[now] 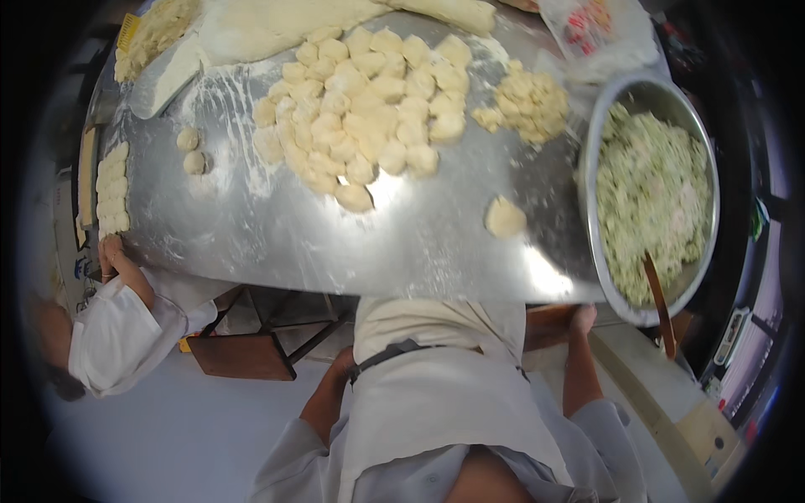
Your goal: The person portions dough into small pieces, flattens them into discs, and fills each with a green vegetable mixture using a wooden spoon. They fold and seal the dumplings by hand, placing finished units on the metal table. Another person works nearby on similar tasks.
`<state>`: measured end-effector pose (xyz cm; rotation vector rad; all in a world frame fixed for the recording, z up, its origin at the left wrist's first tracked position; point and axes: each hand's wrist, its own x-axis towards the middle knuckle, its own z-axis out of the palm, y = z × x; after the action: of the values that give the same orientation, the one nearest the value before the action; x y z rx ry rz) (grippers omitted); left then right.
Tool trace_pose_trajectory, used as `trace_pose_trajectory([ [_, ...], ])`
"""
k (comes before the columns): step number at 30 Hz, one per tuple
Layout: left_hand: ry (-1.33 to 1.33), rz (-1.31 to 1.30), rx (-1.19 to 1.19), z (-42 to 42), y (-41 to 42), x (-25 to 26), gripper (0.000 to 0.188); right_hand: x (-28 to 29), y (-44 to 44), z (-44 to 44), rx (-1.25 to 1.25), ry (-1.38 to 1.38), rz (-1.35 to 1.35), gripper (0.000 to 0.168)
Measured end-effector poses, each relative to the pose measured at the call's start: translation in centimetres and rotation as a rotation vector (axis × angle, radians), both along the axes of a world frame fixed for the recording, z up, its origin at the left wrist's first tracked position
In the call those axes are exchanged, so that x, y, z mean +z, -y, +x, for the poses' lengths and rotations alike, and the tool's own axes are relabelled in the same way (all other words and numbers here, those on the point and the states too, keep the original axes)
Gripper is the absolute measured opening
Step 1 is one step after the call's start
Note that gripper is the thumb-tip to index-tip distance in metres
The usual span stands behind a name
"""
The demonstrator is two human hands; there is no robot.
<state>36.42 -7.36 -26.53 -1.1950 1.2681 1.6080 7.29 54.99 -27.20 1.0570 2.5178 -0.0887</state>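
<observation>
My left hand (344, 359) is at my waist, mostly hidden beside the apron (440, 390). My right hand (583, 319) is low at the table's front edge, next to a brown wooden stool seat (548, 326); its fingers are too small and partly hidden to read. Before me on the floured steel table (402, 258) lies a large cluster of dough pieces (358, 113). One round dough piece (505, 217) lies apart, nearer the right. A steel bowl (714, 220) of pale green, shredded-looking filling (654, 195) stands at the right, a wooden spatula (658, 308) leaning over its rim.
A big dough slab (277, 28), a scraper (166, 82) and crumbly dough scraps (531, 104) lie farther back. Two dough balls (191, 151) sit left. A co-worker's hands (113, 251) touch a row of dough pieces (113, 188). A stool (245, 356) stands beneath the left edge.
</observation>
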Motion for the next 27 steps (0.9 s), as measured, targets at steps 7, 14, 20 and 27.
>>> trace_pose_trajectory([
  [7,0.202,0.062,0.138,-7.3,1.4,4.8,0.046,2.5,1.2,0.1,-0.124,0.111,-0.087,0.046],
  [14,0.286,0.000,0.055,-11.1,2.7,6.3,0.045,4.8,2.9,-1.5,-0.145,0.204,-0.097,0.045],
  [20,0.275,-0.063,-0.025,-13.5,3.6,6.2,0.044,4.4,5.1,-2.4,-0.158,0.222,-0.132,0.045],
  [27,0.236,-0.178,-0.145,-13.4,3.3,4.0,0.044,2.7,6.5,-1.0,-0.162,0.206,-0.208,0.045],
])
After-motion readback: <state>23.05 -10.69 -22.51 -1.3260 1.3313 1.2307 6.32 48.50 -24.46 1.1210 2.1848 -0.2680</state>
